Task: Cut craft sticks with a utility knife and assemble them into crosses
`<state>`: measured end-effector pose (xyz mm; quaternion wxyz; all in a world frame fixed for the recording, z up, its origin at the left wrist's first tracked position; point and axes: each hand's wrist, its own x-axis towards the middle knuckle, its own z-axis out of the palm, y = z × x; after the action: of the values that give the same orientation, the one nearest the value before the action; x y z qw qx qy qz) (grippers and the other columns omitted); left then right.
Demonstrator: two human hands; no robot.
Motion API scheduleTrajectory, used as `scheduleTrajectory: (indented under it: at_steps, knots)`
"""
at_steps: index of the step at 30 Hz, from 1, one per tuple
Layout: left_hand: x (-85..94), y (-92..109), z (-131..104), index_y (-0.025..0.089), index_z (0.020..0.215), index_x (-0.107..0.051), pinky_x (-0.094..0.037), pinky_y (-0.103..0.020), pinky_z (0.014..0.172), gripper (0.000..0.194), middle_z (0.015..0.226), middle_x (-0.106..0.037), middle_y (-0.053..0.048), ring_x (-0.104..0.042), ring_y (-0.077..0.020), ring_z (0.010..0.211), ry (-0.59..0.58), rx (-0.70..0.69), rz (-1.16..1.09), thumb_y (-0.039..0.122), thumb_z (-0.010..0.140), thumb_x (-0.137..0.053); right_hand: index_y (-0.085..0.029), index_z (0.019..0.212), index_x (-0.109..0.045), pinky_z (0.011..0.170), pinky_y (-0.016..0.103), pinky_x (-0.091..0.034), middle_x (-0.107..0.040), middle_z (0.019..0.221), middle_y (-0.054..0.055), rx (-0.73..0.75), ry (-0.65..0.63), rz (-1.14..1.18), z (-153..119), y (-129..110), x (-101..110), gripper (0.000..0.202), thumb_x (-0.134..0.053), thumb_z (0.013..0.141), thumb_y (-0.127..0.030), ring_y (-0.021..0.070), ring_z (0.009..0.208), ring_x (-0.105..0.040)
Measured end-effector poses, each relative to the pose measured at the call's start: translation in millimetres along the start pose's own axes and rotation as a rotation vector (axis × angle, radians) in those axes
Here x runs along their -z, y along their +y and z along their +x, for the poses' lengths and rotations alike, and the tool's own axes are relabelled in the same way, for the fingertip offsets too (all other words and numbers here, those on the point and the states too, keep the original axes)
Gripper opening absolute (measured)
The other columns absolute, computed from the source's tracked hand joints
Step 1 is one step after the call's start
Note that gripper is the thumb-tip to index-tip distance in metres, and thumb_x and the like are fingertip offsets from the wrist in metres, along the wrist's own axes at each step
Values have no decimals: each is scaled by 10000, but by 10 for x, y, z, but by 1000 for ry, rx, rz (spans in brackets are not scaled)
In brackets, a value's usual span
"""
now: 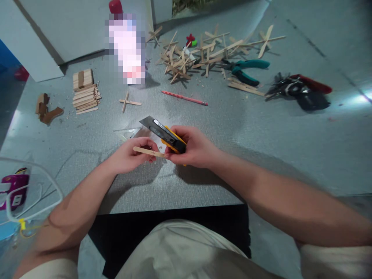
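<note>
Between left hand, holding it, and right hand, grasping a cutter, spans a wooden stick.

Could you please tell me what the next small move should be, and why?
I would probably turn the utility knife toward the small dark mark on the wooden stick: held blade-out in the right hand, it points away from the mark, while the left hand holds the stick.

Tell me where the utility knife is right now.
In the head view, the utility knife is near the center, held in the right hand, just above the wooden craft stick in the picture.
</note>
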<state>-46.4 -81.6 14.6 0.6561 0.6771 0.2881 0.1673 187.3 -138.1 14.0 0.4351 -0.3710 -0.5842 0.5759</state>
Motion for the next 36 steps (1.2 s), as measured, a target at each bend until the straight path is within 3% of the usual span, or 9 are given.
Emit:
scheduleTrajectory:
  at_steps: [5, 11, 18, 22, 25, 28, 31, 34, 36]
  knots:
    - [24, -39, -24, 188, 947, -692, -479, -210, 579, 100, 761, -697, 25, -633, -100, 636, 108, -69, 138, 188, 879, -765, -223, 834, -584, 615, 263, -487, -698, 729, -46, -4, 8, 1, 0, -22, 15, 225, -738, 694, -138, 121, 624, -619]
    - [58, -21, -23, 217, 1138, -712, -567, -267, 800, 221, 1065, -785, -27, -728, -143, 881, 172, -139, 116, 210, 919, -737, -240, 821, -570, 679, 303, -527, -690, 743, -39, -9, 8, -41, -9, -64, 17, 203, -718, 697, -178, 147, 673, -659]
    - [43, 24, -56, 224, 1088, -743, -635, -275, 765, 216, 924, -794, -15, -771, -146, 776, 216, -165, 22, 253, 879, -790, -238, 805, -580, 626, 309, -489, -657, 737, -21, -29, 116, -167, -4, -40, 36, 183, -732, 704, -256, 166, 670, -620]
    - [-36, 49, -66, 213, 1008, -753, -657, -278, 723, 200, 842, -787, -4, -772, -149, 714, 331, -126, -18, 312, 859, -843, -233, 821, -589, 614, 303, -485, -649, 747, -18, -32, 135, -200, -2, -4, 46, 185, -745, 729, -269, 164, 667, -615]
    - [-70, 73, -53, 202, 949, -762, -651, -260, 688, 216, 773, -776, 6, -763, -143, 671, 478, -55, -9, 335, 825, -880, -248, 929, -578, 558, 283, -462, -629, 745, -43, -41, 166, -118, -3, 29, 46, 266, -791, 804, -344, 137, 591, -585]
    - [-59, 76, -44, 206, 971, -773, -642, -245, 681, 253, 770, -780, 13, -752, -129, 650, 593, -44, -19, 344, 799, -895, -322, 1250, -474, 486, 272, -430, -618, 805, -74, 3, 290, 47, 4, 27, 51, 448, -753, 906, -394, 114, 491, -531]
    - [-29, 30, -41, 191, 962, -771, -639, -250, 696, 250, 769, -779, 3, -757, -134, 669, 555, -44, 36, 371, 824, -876, -423, 1441, -302, 550, 284, -510, -635, 989, -57, 86, 354, 158, 4, -17, 71, 674, -744, 933, -378, 112, 532, -588]
    - [18, -72, -10, 179, 1021, -772, -635, -279, 714, 263, 835, -798, -33, -765, -153, 718, 439, -82, 197, 416, 909, -784, -390, 1318, -494, 665, 295, -555, -608, 1015, -34, 125, 351, 193, -26, -77, 117, 489, -769, 915, -424, 136, 692, -653]
    - [64, -144, 30, 180, 1001, -789, -603, -270, 682, 235, 796, -782, -33, -733, -149, 694, 382, -104, 295, 399, 923, -757, -352, 1253, -580, 733, 338, -565, -629, 994, -2, 135, 311, 213, -55, -120, 160, 428, -712, 918, -584, 186, 798, -672]
